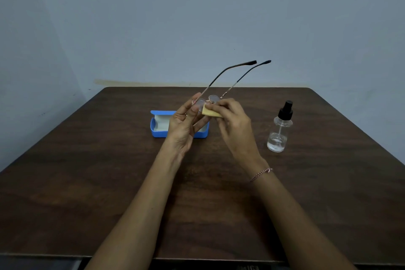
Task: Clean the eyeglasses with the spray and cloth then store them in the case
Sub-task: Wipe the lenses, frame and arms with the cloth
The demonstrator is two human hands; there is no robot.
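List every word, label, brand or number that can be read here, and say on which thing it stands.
None can be read.
No print is visible on the spray bottle, case, eyeglasses or cloth.
Below the table edge, pale marks: too blurred to read.

The left forearm [140, 204] and the right forearm [291, 215] are bare, uncovered by any sleeve. The right hand [232, 123] has a thin braided thread bracelet [262, 174], red and white, knotted around its wrist. The left hand [182, 125] wears a slim ring [185, 114] on one finger.
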